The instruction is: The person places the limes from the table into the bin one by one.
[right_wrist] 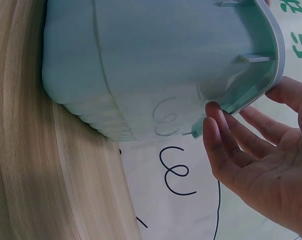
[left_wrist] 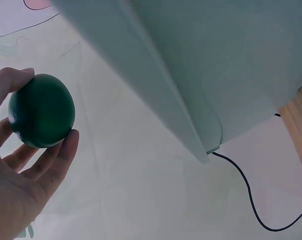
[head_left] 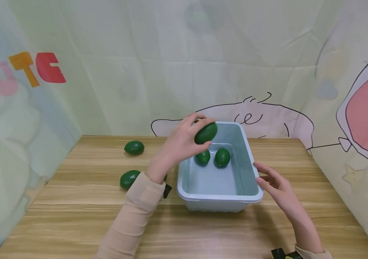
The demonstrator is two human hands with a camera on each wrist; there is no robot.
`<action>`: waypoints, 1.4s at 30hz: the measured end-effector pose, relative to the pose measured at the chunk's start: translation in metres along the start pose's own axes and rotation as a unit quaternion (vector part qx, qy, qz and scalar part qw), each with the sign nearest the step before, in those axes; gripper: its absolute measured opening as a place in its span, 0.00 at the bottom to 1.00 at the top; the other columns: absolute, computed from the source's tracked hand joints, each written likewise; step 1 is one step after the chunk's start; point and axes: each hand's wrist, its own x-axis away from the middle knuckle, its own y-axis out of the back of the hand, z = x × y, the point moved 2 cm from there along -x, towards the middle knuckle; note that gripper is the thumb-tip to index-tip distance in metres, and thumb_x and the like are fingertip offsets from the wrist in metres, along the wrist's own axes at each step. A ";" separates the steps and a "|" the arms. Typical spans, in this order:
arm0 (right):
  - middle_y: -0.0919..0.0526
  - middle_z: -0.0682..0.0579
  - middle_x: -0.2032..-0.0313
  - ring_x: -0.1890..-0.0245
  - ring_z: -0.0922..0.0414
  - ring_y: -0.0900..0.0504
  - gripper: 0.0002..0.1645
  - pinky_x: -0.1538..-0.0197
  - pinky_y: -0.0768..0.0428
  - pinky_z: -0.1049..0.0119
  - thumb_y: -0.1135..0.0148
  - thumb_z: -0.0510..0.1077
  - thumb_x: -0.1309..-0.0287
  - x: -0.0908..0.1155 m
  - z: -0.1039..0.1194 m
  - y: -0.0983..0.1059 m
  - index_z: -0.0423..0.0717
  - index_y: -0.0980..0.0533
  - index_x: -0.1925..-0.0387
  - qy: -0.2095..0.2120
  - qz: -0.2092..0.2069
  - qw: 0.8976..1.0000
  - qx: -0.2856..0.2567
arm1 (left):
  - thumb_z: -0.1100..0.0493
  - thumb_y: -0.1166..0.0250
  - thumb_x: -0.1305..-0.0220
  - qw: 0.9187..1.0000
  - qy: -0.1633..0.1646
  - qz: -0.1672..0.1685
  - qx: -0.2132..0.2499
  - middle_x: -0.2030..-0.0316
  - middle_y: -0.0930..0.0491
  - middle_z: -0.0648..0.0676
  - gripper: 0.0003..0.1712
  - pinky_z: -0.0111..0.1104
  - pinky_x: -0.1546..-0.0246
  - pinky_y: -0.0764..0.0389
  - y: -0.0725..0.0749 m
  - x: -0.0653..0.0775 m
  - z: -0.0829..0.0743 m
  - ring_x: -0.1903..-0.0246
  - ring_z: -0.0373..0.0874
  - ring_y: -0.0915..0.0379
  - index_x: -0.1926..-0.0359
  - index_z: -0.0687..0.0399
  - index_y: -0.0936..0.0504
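My left hand (head_left: 185, 138) holds a dark green oval fruit (head_left: 206, 133) above the far left part of a pale blue plastic bin (head_left: 221, 197). In the left wrist view, thumb and fingers curl round the fruit (left_wrist: 42, 111). Two similar fruits lie on the bin floor: one fruit (head_left: 222, 157) near the middle, the other fruit (head_left: 202, 157) partly hidden by my left hand. On the bin's right side, my right hand (head_left: 276, 185) holds the rim with bent fingers. The right wrist view shows its thumb (right_wrist: 286, 92) at the rim and fingertips below it.
Left of the bin, a green fruit (head_left: 134, 148) lies toward the back of the wooden table (head_left: 83, 212). Another fruit (head_left: 129, 179) lies nearer, partly behind my left sleeve. A printed cloth (head_left: 112, 72) hangs behind the table and along both sides.
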 end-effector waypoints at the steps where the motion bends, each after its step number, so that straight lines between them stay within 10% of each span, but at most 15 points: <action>1: 0.32 0.44 0.34 0.51 0.74 0.24 0.29 0.51 0.23 0.75 0.48 0.51 0.31 0.000 0.000 0.000 0.49 0.37 0.31 0.000 0.000 1.000 -0.001 | 0.51 0.33 0.42 1.000 0.004 0.003 0.001 0.42 0.30 0.52 0.30 0.40 0.55 0.20 0.000 -0.001 0.000 0.49 0.48 0.29 0.38 0.43 0.27; 42: 0.31 0.45 0.34 0.50 0.75 0.24 0.30 0.50 0.24 0.75 0.48 0.51 0.31 0.001 0.000 0.000 0.52 0.37 0.31 0.003 0.003 1.000 0.000 | 0.51 0.33 0.42 0.991 0.008 0.132 -0.030 0.47 0.30 0.48 0.32 0.33 0.53 0.25 -0.018 -0.041 0.006 0.51 0.42 0.34 0.36 0.45 0.28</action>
